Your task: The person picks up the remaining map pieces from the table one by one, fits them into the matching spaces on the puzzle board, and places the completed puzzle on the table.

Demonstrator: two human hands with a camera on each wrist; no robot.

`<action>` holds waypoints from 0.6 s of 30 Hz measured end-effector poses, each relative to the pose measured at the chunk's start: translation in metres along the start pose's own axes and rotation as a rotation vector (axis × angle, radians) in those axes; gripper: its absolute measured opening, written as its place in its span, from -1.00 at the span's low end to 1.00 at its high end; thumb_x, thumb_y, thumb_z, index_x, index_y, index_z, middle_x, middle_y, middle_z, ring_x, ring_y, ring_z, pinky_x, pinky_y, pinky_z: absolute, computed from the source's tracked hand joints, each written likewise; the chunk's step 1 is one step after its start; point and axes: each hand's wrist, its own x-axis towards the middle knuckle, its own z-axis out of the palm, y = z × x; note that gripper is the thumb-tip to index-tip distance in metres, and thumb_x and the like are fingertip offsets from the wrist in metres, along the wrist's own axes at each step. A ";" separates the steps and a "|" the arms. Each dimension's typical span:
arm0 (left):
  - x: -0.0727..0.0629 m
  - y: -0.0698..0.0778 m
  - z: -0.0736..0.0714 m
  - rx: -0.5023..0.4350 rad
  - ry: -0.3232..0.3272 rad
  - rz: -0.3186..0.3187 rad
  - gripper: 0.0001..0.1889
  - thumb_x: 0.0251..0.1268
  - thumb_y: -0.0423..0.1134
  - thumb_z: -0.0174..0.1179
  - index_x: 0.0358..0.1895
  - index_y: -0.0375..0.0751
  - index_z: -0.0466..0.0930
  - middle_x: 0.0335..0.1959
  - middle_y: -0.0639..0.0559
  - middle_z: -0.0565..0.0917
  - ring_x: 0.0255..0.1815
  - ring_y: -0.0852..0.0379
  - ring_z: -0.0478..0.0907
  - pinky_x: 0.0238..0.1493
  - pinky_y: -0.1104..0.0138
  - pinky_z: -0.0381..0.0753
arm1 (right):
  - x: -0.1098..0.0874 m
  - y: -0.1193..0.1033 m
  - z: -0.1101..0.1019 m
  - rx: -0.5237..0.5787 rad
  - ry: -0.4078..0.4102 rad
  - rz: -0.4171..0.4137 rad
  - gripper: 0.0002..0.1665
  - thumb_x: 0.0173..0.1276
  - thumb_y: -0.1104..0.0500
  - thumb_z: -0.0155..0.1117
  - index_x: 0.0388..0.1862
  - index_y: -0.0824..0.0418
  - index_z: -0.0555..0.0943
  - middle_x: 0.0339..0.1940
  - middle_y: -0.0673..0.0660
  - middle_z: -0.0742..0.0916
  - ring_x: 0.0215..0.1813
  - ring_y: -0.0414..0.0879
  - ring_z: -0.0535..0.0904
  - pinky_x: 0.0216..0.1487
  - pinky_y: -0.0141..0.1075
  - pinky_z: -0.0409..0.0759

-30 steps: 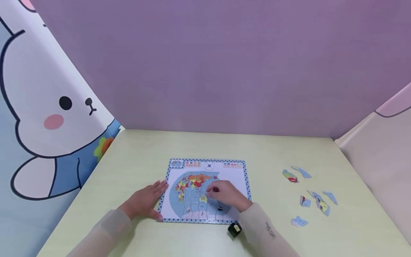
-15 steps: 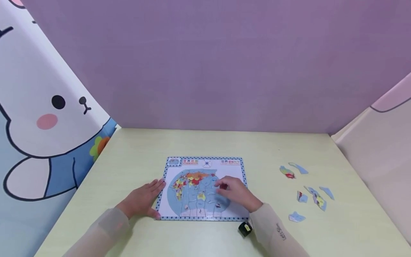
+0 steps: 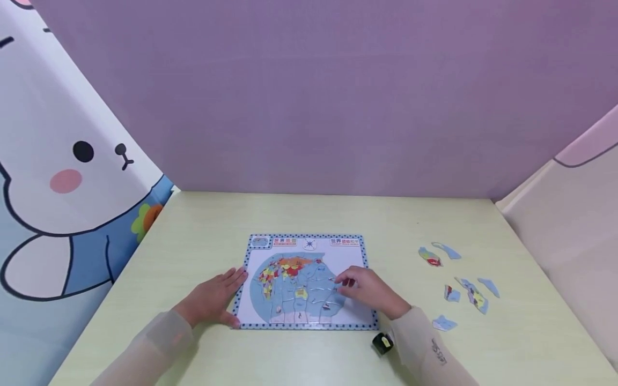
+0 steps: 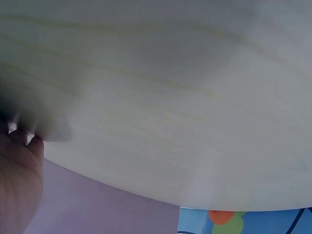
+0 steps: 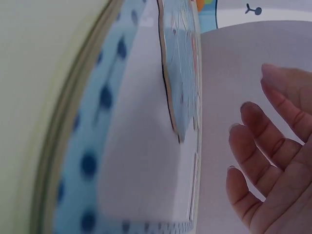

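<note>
A world-map jigsaw board [image 3: 354, 316] with a blue dotted border lies flat on the table. Fitted map pieces [image 3: 314, 295] fill much of its rounded picture; white backing shows at the right. My left hand [image 3: 210, 300] rests with spread fingers along the board's left edge, the thumb at its lower left corner. Over the map's right side hovers my right hand [image 3: 367, 289], its fingers loosely bent. In the right wrist view, that hand [image 5: 278, 151] holds nothing and stays apart from the board's surface. The left wrist view shows mostly tabletop, with the left hand [image 4: 19, 175] partly dark.
Several loose jigsaw pieces lie on the right of the table, among them a green-and-red one [image 3: 431, 256], a long multicoloured one [image 3: 474, 296] and a blue one [image 3: 443, 323]. A small black device [image 3: 383, 343] sits at the right wrist. A purple wall [image 3: 338, 107] stands behind.
My right hand has drawn rightward from the map's middle toward its right edge, uncovering pieces there, and its fingers have loosened. The left hand stays on the board's edge. The head view has shifted slightly.
</note>
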 end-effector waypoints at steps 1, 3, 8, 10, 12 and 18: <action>0.000 -0.001 0.000 0.001 0.003 0.004 0.17 -0.13 0.33 0.35 0.48 -0.33 0.06 0.51 -0.17 0.09 0.50 -0.21 -0.04 0.41 -0.04 0.10 | -0.002 0.001 -0.001 -0.004 -0.006 0.007 -0.82 0.27 0.29 0.32 -0.14 0.26 0.67 -0.32 -0.08 0.61 -0.24 -0.15 0.49 -0.22 -0.39 0.52; -0.001 -0.002 0.001 0.005 0.006 0.007 0.17 -0.12 0.33 0.35 0.47 -0.33 0.06 0.51 -0.17 0.09 0.50 -0.21 -0.04 0.41 -0.03 0.10 | -0.005 0.003 -0.004 -0.015 -0.024 0.013 -0.83 0.28 0.27 0.32 -0.14 0.25 0.67 -0.33 -0.08 0.61 -0.24 -0.15 0.48 -0.23 -0.39 0.52; 0.000 -0.003 0.003 -0.002 0.014 0.016 0.18 -0.13 0.33 0.35 0.47 -0.34 0.05 0.51 -0.18 0.09 0.50 -0.22 -0.04 0.41 -0.04 0.10 | -0.016 0.013 -0.011 -0.049 -0.051 -0.008 -0.83 0.27 0.27 0.32 -0.16 0.28 0.66 -0.34 -0.07 0.62 -0.27 -0.17 0.48 -0.24 -0.40 0.53; 0.000 -0.003 0.003 -0.012 0.014 0.019 0.18 -0.13 0.33 0.35 0.48 -0.34 0.05 0.51 -0.18 0.08 0.50 -0.22 -0.05 0.41 -0.04 0.09 | -0.021 0.017 -0.013 -0.052 -0.047 -0.022 -0.83 0.26 0.27 0.33 -0.17 0.28 0.66 -0.34 -0.07 0.62 -0.29 -0.19 0.48 -0.24 -0.40 0.54; 0.000 -0.003 0.003 -0.015 0.013 0.024 0.18 -0.12 0.34 0.34 0.47 -0.34 0.05 0.51 -0.18 0.09 0.50 -0.22 -0.04 0.41 -0.05 0.10 | -0.025 0.020 -0.015 -0.054 -0.043 -0.031 -0.83 0.24 0.28 0.34 -0.18 0.29 0.66 -0.34 -0.07 0.63 -0.29 -0.21 0.47 -0.24 -0.40 0.54; 0.000 -0.003 0.003 -0.017 0.009 0.016 0.18 -0.14 0.34 0.35 0.48 -0.33 0.05 0.51 -0.17 0.08 0.50 -0.21 -0.05 0.41 -0.05 0.09 | -0.032 0.021 -0.020 -0.054 -0.032 0.003 -0.83 0.24 0.30 0.34 -0.18 0.29 0.65 -0.34 -0.05 0.62 -0.28 -0.19 0.48 -0.23 -0.40 0.55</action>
